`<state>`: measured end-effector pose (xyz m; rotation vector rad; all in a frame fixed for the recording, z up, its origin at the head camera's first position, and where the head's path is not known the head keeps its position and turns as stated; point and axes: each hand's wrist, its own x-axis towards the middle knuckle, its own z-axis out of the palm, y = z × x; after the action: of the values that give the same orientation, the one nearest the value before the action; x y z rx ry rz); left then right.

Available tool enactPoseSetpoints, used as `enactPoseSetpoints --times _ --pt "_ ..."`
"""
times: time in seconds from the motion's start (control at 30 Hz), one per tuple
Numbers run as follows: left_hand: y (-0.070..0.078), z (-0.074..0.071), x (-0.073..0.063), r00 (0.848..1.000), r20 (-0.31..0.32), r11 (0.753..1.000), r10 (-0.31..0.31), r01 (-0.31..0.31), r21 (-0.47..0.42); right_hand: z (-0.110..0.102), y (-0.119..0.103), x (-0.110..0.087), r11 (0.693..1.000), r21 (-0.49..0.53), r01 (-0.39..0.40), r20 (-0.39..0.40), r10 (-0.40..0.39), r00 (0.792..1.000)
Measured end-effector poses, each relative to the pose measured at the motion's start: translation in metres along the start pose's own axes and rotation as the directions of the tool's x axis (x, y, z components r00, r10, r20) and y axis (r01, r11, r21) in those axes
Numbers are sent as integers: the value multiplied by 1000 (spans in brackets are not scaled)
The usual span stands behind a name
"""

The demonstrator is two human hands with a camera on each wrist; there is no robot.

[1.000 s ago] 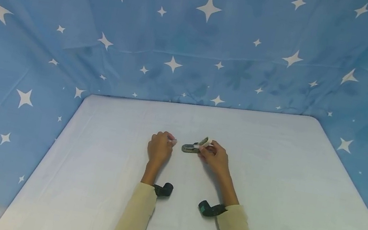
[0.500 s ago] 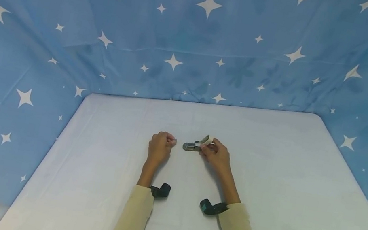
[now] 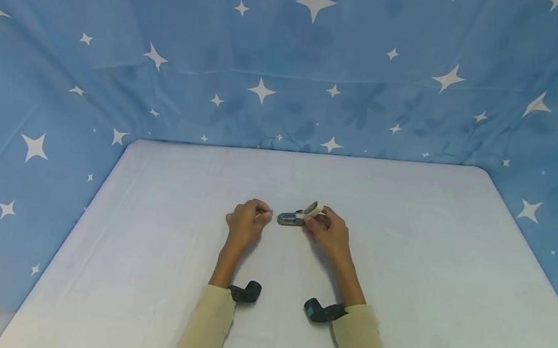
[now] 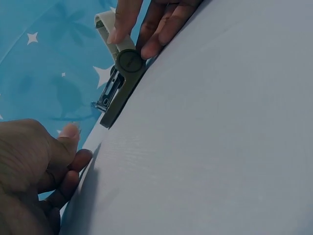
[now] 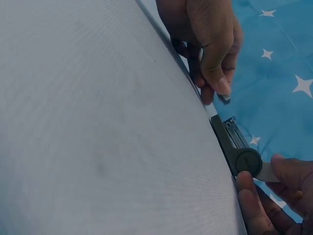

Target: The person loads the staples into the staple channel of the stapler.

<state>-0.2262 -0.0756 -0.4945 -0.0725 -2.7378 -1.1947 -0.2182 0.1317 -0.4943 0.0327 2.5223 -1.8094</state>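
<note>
A small stapler (image 3: pixel 291 219) with a dark green base, a round pivot and a cream top lever sits on the table, its lever raised. My right hand (image 3: pixel 330 237) holds it at the pivot end, thumb on the cream lever (image 4: pixel 105 24) and fingers at the base. The bare metal magazine (image 5: pixel 236 132) points toward my left hand (image 3: pixel 244 224). Between thumb and forefinger, that hand pinches a short grey strip of staples (image 5: pixel 224 99), just apart from the stapler's front end. In the left wrist view, the strip is mostly hidden by the fingers.
A white-covered table (image 3: pixel 150 300) lies under both hands. Blue star-patterned cloth (image 3: pixel 197 35) rises along its back and sides. Each wrist carries a black camera mount (image 3: pixel 245 292) over a beige sleeve (image 3: pixel 202 335).
My left hand has moved slightly right, bringing the staple strip nearer the stapler. The right hand keeps its hold on the stapler. The head view has tilted a little.
</note>
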Motion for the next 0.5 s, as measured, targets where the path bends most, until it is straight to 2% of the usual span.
enactPoseSetpoints --times 0.3,0.5 --pt "7 6 2 995 73 993 67 -60 -101 0 -3 -1 1000 -9 -6 0 6 1000" --pt "13 10 6 991 87 992 98 -91 -88 0 -1 1 1000 10 3 -3 -3 1000"
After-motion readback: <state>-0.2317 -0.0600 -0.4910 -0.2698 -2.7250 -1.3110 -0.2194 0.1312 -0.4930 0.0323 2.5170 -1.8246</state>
